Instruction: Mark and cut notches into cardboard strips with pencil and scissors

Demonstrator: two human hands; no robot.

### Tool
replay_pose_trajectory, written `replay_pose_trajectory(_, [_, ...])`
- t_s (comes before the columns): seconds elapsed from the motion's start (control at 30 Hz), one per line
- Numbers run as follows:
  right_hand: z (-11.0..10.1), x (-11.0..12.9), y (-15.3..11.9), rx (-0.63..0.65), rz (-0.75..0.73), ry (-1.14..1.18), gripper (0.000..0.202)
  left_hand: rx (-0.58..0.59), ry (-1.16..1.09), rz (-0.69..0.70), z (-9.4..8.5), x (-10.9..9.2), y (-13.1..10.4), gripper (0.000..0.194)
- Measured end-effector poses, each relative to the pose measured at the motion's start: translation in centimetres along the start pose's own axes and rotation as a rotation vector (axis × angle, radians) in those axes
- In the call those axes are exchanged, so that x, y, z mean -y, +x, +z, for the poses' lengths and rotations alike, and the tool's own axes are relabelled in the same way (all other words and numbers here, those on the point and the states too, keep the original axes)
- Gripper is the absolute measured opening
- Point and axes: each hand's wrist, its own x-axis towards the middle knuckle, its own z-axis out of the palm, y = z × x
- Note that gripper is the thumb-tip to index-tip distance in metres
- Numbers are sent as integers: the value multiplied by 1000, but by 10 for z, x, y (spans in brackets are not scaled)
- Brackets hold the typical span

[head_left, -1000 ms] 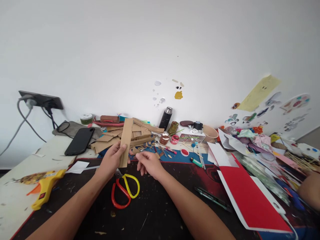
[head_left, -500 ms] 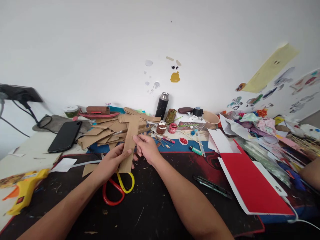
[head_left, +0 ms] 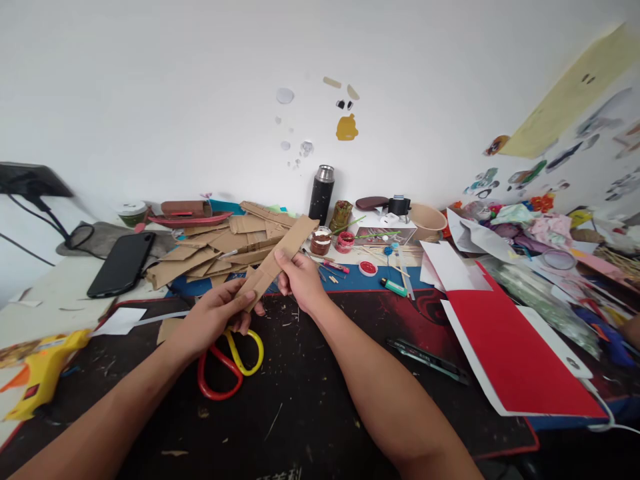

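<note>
A flat cardboard strip (head_left: pixel 274 264) is held slanting up to the right above the black mat. My left hand (head_left: pixel 220 310) pinches its lower end, thumb on top. My right hand (head_left: pixel 299 277) grips it by the right edge with the thumb on its face. Just below my left hand lie scissors (head_left: pixel 239 363) with one red and one yellow handle, their blades hidden. Behind the strip is a pile of cardboard pieces (head_left: pixel 200 257).
At left are a yellow glue gun (head_left: pixel 47 370) and a black phone (head_left: pixel 121 263). A black flask (head_left: pixel 321 197) and paint jars (head_left: pixel 321 241) stand at the back. Right are a cutter (head_left: pixel 427 360), red sheet (head_left: pixel 520 353) and a craft pile (head_left: pixel 540 227).
The cardboard strip has tilted over to the right, and the crosspiece seen at its top no longer shows there. Both hands still hold the strip. The camera view has shifted slightly.
</note>
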Motion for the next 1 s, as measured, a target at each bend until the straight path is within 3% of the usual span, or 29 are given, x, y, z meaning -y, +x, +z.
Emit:
replay_pose_trajectory(0.2, [7, 0, -2, -49, -105, -20, 73, -191, -167, -6, 4, -1, 2, 57])
replay_pose_trajectory(0.33, [10, -2, -3, -78, -115, -23, 67, -156, -25, 1, 6, -1, 3, 59])
replay_pose_trajectory(0.53, [6, -2, -2, -26, -44, -11, 68, -150, 91, 25, 3, -6, 2, 62])
replay_pose_trajectory(0.63, [1, 1, 2, -81, -52, 39, 70, -150, 111, 22, -1, -6, 2, 64])
replay_pose_trajectory(0.83, [-5, 7, 6, -133, -121, 19, 71, -224, -15, 28, -4, -5, 2, 59])
replay_pose_trajectory(1.0, [-4, 10, 4, -109, -70, -1, 75, -320, -150, 53, -5, -12, 1, 55])
